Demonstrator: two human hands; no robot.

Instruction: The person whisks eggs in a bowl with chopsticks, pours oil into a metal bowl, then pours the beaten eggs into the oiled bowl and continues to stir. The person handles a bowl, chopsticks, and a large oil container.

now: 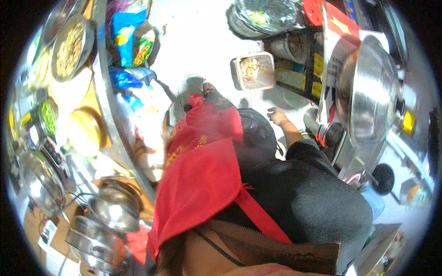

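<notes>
My right hand (277,116) reaches out at the end of a black sleeve, over the pale floor. Its fingers look loosely curled and apart, with nothing seen in them. Beside it, against my red apron (198,172), is a dark bucket or bin lined with a black plastic bag (257,126). Beyond the hand stands a square metal container (266,77) with some brownish food in the bottom. My left hand is out of view.
At right, a large steel basin (374,89) and a black rack (316,58) stand close. A bag-lined bin (238,20) is farther ahead. The left counter edge (110,117) runs beside plastic bags (134,86), a food bowl (69,48), a yellow pot (84,132) and steel pots (115,207).
</notes>
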